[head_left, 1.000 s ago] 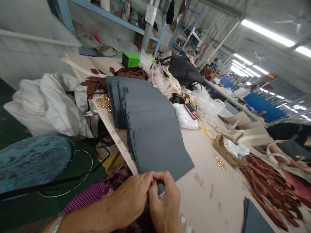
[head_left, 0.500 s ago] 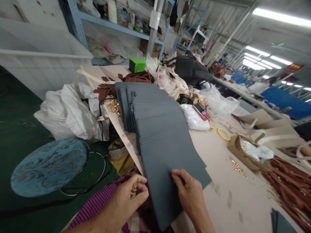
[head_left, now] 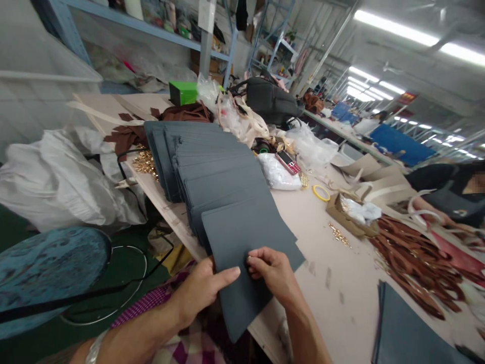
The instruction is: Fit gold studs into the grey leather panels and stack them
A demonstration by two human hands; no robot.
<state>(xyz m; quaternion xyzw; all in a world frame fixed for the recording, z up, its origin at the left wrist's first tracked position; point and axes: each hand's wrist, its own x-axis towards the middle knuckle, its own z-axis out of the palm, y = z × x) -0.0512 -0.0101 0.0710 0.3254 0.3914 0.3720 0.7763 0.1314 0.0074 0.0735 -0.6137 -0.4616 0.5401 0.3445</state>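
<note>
A long fanned stack of dark grey flat panels (head_left: 223, 167), perhaps leather or a similar sheet, runs down the table. The top panel (head_left: 242, 222) is shifted toward me and overhangs the front edge. My left hand (head_left: 206, 283) grips its left edge, thumb on top and fingers hidden beneath. Over the panel's middle, beside a small dark spot, my right hand (head_left: 271, 270) is pinched closed. Whatever its fingertips hold is too small or hidden to name. Small gold metal pieces (head_left: 146, 163) lie in a pile left of the stack.
More gold pieces (head_left: 338, 234) lie right of the stack, near an open carton (head_left: 350, 217) and a yellow tape ring (head_left: 321, 192). Brown straps (head_left: 413, 258) and another grey stack (head_left: 413, 323) are at right. A co-worker's dark sleeve (head_left: 432, 177) shows there. A round stool (head_left: 56, 273) stands left.
The top panel has slid toward me and apart from the stack. My left hand, earlier beside the panel with gold pieces in it, now clasps the panel's edge. The view has turned right.
</note>
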